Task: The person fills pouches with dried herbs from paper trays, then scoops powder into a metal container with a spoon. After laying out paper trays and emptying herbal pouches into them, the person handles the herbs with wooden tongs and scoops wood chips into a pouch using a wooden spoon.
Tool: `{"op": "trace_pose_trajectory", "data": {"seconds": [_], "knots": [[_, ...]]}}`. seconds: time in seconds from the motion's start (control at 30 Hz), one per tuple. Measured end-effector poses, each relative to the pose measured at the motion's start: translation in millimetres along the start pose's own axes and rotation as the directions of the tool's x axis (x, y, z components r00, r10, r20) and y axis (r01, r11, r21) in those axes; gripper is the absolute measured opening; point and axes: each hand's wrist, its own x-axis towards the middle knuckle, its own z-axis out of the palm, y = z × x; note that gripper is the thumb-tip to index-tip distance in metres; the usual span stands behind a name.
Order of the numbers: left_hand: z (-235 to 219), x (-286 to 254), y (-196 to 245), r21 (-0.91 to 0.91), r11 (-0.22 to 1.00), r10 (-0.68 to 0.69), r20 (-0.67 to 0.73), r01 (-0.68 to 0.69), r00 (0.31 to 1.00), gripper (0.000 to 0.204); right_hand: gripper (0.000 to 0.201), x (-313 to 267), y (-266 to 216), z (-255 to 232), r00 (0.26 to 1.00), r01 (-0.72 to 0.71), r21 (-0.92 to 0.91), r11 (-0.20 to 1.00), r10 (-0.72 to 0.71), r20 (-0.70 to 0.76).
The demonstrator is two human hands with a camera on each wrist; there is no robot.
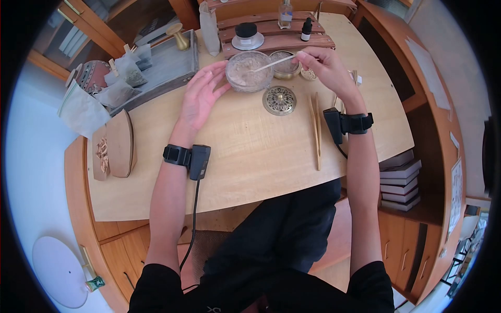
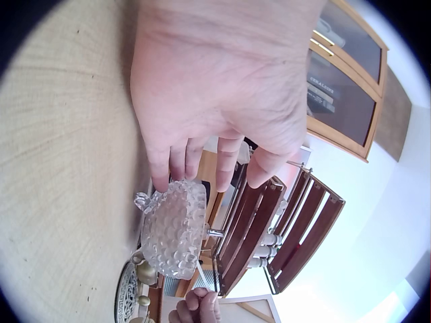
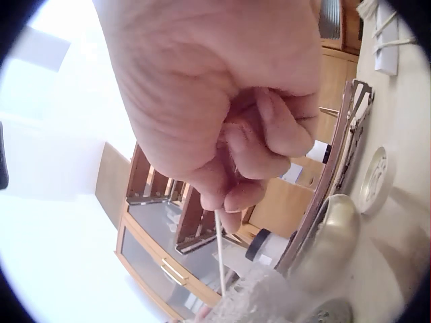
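My left hand [image 1: 202,96] reaches the left side of a bumpy clear glass bowl [image 1: 233,86], its fingers fairly straight with the fingertips right at the wall. Inside the bowl lies a greyish-brown powder [image 1: 245,70]. Between thumb and fingers, my right hand [image 1: 330,67] pinches a thin pale stick [image 1: 275,63], whose far end dips into the powder. Just right of the bowl stands a brass pot [image 3: 330,235] with grey contents, partly behind the stick. Its pierced ornamental lid [image 1: 279,100] lies in front on the table.
Wooden tongs [image 1: 315,130] lie below my right hand. A dark-lidded jar [image 1: 246,36], a dropper bottle [image 1: 307,29] and a glass bottle [image 1: 285,14] stand on a slatted wooden rack [image 1: 224,32]. At left are a grey tray [image 1: 180,68] and a paper pouch [image 1: 121,143].
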Motion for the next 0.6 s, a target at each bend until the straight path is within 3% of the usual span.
{"op": "trace_pose_trajectory", "data": {"seconds": [0.07, 0.13, 0.27, 0.33, 0.43, 0.6], "knots": [[-1, 0, 0, -0.003, 1.000, 0.001, -0.005, -0.001, 1.000, 0.046, 0.029, 0, -2, 2, 0.997, 0.068, -0.018, 0.998, -0.067, 0.041], [-1, 0, 0, -0.008, 1.000, 0.004, 0.008, -0.004, 1.000, 0.046, 0.029, -2, -9, -2, 0.995, 0.095, -0.049, 0.994, -0.096, -0.022], [-1, 0, 0, -0.003, 1.000, 0.001, 0.007, -0.001, 1.000, 0.046, 0.029, -3, -12, -10, 0.996, 0.039, -0.038, 0.999, -0.041, -0.080], [-1, 0, 0, -0.010, 1.000, -0.003, 0.002, 0.003, 1.000, 0.046, 0.029, -5, -13, -10, 0.998, 0.053, -0.054, 0.997, -0.051, 0.027], [-2, 0, 0, -0.018, 1.000, -0.004, 0.001, 0.004, 1.000, 0.046, 0.028, -3, -5, 0, 0.997, 0.023, -0.018, 1.000, -0.021, 0.073], [-2, 0, 0, -0.016, 1.000, -0.001, -0.001, 0.001, 1.000, 0.046, 0.028, -1, -10, 12, 0.994, 0.088, -0.028, 0.996, -0.086, 0.063]]}}
